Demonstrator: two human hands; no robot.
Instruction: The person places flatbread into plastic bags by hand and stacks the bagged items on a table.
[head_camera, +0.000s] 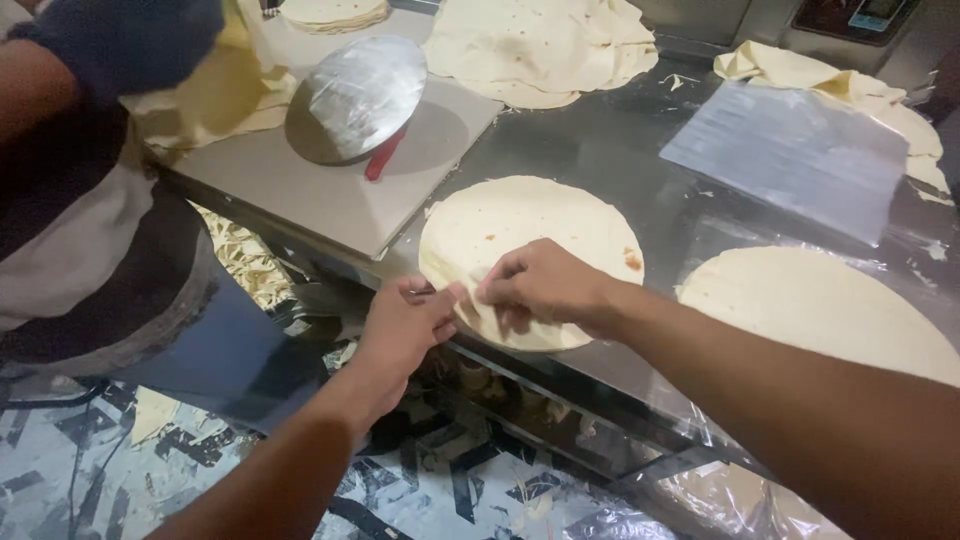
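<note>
Both hands' fingers, left hand (400, 325) and right hand (540, 285), pinch the flatbread (540, 225) edge.

Both bare forearms are extended forward from the lower edge of the view. The left hand (405, 325) is held palm down, thumb and fingers pinched. The right hand (540, 285) is curled, its fingertips (487, 290) brought beside the left thumb.

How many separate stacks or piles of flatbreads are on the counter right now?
5: stack under both hands, stack at right, small stack top left, loose heap top centre, crumpled pile top right. More may lie out of frame.
</note>
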